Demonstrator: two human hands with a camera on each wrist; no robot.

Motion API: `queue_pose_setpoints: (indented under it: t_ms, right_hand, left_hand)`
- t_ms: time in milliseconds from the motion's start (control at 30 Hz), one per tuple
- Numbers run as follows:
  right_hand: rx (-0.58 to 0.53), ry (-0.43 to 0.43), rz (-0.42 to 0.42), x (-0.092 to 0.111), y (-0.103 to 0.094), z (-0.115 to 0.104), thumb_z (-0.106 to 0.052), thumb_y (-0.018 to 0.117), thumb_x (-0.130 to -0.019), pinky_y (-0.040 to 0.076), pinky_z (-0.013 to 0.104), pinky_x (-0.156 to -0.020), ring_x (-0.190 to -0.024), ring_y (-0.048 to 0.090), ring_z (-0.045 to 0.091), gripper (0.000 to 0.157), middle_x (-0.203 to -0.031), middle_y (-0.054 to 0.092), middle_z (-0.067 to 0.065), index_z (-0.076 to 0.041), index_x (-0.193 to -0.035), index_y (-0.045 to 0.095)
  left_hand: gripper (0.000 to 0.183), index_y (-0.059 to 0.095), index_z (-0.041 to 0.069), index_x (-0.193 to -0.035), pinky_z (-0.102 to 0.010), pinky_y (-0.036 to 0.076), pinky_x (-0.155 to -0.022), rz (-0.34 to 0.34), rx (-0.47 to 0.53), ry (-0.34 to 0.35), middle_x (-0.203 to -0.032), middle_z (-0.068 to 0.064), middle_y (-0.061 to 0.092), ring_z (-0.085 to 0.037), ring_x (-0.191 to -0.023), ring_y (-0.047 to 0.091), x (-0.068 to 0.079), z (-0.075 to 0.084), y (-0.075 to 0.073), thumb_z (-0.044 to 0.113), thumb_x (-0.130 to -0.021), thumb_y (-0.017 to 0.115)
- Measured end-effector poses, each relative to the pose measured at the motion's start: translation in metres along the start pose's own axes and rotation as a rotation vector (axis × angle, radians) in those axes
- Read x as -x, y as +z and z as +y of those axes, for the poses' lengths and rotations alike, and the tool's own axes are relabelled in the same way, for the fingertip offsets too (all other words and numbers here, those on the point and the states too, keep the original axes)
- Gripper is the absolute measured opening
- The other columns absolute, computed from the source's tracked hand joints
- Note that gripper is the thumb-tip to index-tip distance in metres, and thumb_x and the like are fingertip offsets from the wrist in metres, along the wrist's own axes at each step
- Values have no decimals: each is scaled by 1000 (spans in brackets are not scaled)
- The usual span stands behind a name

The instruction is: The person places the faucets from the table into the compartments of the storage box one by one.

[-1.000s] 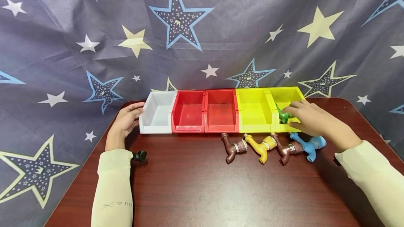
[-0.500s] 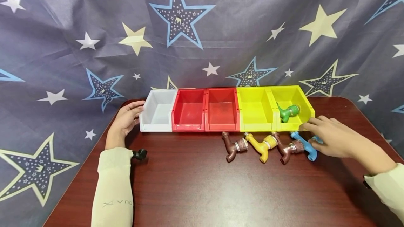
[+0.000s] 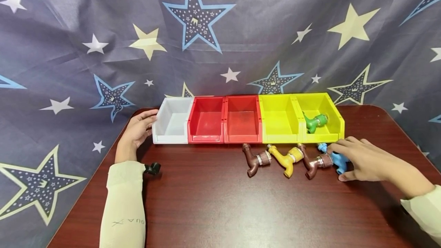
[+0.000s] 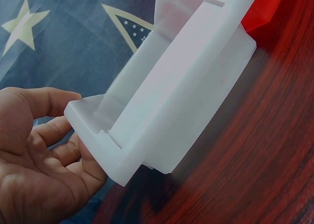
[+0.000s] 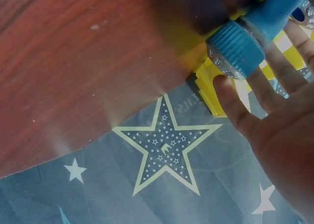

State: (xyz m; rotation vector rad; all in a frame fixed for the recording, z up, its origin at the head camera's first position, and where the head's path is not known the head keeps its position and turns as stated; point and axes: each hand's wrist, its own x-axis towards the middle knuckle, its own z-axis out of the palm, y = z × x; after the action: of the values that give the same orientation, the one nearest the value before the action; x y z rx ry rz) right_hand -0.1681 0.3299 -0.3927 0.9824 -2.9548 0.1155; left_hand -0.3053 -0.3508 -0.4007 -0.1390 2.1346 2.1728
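My left hand [image 3: 137,131] rests its fingers against the outer side of the white bin [image 3: 170,139], at the left end of a row of bins. In the left wrist view, its fingertips lie along the wall of that bin. On the right, my right hand [image 3: 370,160] reaches over a blue tap [image 3: 340,162], hiding its knob end in the head view. The right wrist view shows the ribbed blue knob [image 5: 238,47] beside its extended fingers. A green tap [image 3: 315,123] lies inside the rightmost yellow bin [image 3: 322,138].
Left of the blue tap lie a brown tap [image 3: 315,162], a yellow tap [image 3: 285,160] and another brown tap [image 3: 255,160], in front of the bins. Two red bins [image 3: 205,139] and a second yellow bin [image 3: 280,139] fill the row. A star-patterned curtain [image 3: 220,60] hangs behind.
My right hand has come out of the rightmost yellow bin, leaving the green tap there, and moved right and nearer, over the blue tap. The left hand stays at the white bin.
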Motion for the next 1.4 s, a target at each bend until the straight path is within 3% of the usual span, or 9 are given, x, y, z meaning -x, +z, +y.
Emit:
queue_pose_setpoints:
  t_ms: [267,633,833,1400]
  right_hand:
    - [3,-17,-39,1,-1,4,-39,93,-71,42,41,-75,-105,53,20,60,-119,65,-7,-32,-124,66]
    - [3,0,-71,10,-10,0,-39,93,-69,33,36,-71,-96,46,16,47,-107,57,-14,-41,-106,63]
    - [22,-9,-28,11,-20,-2,-39,94,-68,31,34,-69,-92,43,12,48,-105,55,-19,-41,-105,63]
    - [85,-47,64,-27,-55,-12,-33,97,-66,30,35,-71,-94,45,16,52,-105,59,-14,-36,-107,66]
  left_hand:
    - [49,44,-1,-149,-26,53,-77,0,10,-4,-112,2,64,-12,-97,63,-2,0,0,13,-105,60]
    - [47,44,-1,-148,-27,55,-77,-1,22,-1,-110,2,65,-13,-96,64,-2,-1,-1,11,-105,59]
    - [46,45,-1,-148,-29,55,-78,-6,34,-4,-108,2,66,-13,-95,64,-3,-1,-1,10,-105,58]
    - [52,41,-5,-151,-27,55,-78,-19,35,6,-116,-1,65,-14,-100,63,2,1,-2,7,-104,59]
